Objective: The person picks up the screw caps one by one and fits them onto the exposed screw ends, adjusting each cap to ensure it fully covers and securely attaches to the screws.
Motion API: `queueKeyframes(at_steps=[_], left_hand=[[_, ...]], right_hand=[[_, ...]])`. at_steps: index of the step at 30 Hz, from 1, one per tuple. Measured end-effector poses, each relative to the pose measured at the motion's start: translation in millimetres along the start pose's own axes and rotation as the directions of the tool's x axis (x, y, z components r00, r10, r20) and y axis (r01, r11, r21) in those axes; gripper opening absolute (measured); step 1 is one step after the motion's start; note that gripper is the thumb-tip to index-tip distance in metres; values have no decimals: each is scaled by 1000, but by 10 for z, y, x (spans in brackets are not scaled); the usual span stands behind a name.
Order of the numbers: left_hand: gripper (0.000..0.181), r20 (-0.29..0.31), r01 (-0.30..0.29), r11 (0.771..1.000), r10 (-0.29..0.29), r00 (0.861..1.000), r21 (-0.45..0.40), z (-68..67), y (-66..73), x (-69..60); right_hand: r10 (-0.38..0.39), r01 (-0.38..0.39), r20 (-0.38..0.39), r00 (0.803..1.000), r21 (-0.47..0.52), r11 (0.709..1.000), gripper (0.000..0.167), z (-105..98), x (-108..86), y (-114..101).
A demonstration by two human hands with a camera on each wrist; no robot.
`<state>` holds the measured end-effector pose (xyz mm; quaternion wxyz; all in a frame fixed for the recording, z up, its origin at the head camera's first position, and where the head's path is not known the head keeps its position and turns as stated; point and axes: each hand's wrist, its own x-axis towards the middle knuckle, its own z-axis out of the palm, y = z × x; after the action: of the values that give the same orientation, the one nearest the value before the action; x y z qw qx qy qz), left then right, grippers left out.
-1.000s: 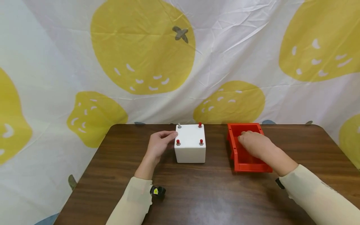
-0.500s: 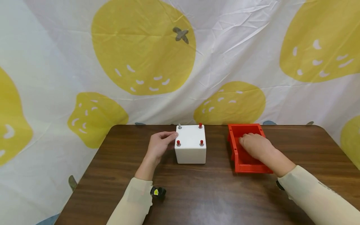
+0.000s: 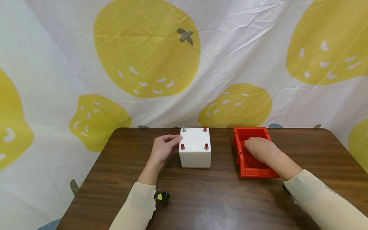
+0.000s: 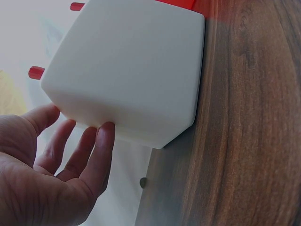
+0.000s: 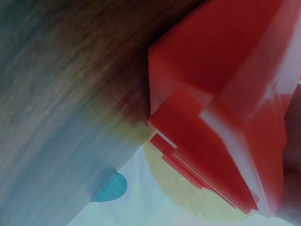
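Observation:
A white box [image 3: 195, 140] stands on the table with a post at each top corner; three have red caps and the back-left one is bare metal [image 3: 184, 129]. My left hand [image 3: 162, 148] touches its left side with thumb and fingertips, the fingers loosely bent and spread in the left wrist view, against the box [image 4: 127, 61]. My right hand [image 3: 263, 150] reaches down inside a red bin [image 3: 258, 172] to the right of the box. The fingertips, and anything between them, are hidden. The right wrist view shows mostly the outside of the bin [image 5: 197, 61].
Both stand near the back edge of the dark wooden table [image 3: 218, 195], a gap of bare wood between them. Behind hangs a white cloth [image 3: 244, 60] with yellow fruit prints. A black wrist camera [image 3: 162, 197] is on the left sleeve.
Inside the bin, my right hand's visible fingers have drawn in and are less spread. My left hand and the white box have stayed in place.

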<state>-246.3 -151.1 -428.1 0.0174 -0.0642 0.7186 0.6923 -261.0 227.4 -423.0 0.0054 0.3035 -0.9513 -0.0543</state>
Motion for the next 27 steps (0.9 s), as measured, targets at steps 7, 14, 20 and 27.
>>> queueKeyframes(at_steps=[7,14,20,27], left_hand=[[31,-2,5,1000,-5,1000,0,3,8,-7],[32,-2,4,1000,-4,1000,17,0,9,-12],[34,-1,-5,1000,5,1000,26,-8,-9,-5],[33,-1,2,1000,-2,1000,21,-6,-6,2]], right_hand=[[-26,26,-7,1000,55,998,21,-6,19,30],[-22,23,-26,999,66,998,11,0,41,44],[-18,19,-9,1000,136,991,13,3,71,28],[-16,15,0,1000,147,989,12,5,61,17]])
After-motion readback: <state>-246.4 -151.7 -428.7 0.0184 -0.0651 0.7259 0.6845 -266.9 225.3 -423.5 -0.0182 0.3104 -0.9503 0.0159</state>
